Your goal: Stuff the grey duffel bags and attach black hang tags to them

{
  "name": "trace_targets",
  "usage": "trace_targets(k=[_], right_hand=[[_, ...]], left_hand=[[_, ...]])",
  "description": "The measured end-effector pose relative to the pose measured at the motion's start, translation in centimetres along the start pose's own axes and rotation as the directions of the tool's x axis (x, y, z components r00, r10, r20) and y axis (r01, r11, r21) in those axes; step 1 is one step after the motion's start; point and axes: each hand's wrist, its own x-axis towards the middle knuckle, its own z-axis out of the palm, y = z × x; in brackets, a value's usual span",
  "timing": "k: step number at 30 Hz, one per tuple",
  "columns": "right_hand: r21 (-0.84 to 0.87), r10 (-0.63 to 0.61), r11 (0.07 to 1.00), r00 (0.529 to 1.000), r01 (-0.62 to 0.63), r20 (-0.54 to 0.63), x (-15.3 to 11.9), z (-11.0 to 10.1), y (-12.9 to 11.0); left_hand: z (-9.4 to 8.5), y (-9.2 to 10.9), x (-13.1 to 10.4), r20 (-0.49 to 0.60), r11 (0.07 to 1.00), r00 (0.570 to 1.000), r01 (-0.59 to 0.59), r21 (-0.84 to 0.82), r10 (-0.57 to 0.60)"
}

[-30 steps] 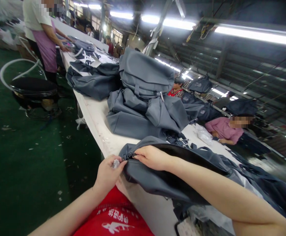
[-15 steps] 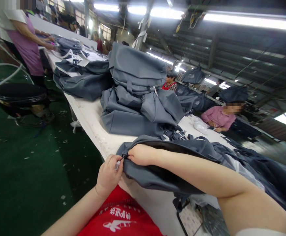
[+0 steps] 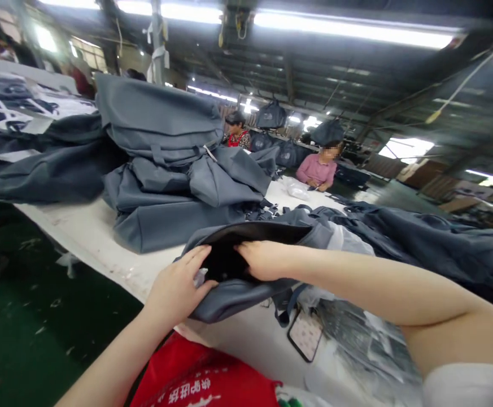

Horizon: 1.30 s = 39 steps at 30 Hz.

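Observation:
A dark grey bag (image 3: 225, 302) lies at the front of the table with its black-lined mouth gaping. My left hand (image 3: 182, 282) holds its left end, fingers on the upper edge and thumb on the lower edge. A small crumpled bit of clear plastic (image 3: 201, 277) shows in the palm of that hand. Reaching in from the right, my right hand (image 3: 265, 260) is at the mouth, its fingers loosely apart against the dark inside. Nothing can be seen in those fingers, though some of the fingertips are hard to make out.
Grey bags (image 3: 165, 169) are piled on the white table (image 3: 136, 271) beyond my hands. More dark fabric (image 3: 419, 243) lies at the right. A patterned phone-like object (image 3: 306, 334) and clear plastic bags (image 3: 365, 339) are nearby. A person in pink (image 3: 316, 169) sits across.
My hands have come apart from their meeting point at the bag's left end. The bag's mouth is now spread wider. The view has swung to the right.

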Motion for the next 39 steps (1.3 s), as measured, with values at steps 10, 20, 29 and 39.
trace_targets(k=[10,20,29,39], right_hand=[[0.181,-0.172,0.973,0.970,0.140,0.173,-4.2,3.0,2.3],[0.105,-0.099,0.987,0.971,0.124,-0.219,-11.1,3.6,3.1],[-0.008,-0.221,0.974,0.944,0.226,-0.245,-11.2,7.4,3.4],[0.099,0.186,0.982,0.737,-0.160,-0.650,-13.4,5.9,10.0]], left_hand=[[0.4,0.7,2.1,0.124,0.989,0.990,0.051,0.137,-0.068],[2.6,7.1,6.7,0.439,0.970,0.890,-0.202,0.139,0.123],[7.5,4.4,10.2,0.375,0.952,0.917,0.014,0.305,-0.134],[3.5,7.7,9.6,0.465,0.988,0.876,-0.153,0.021,0.126]])
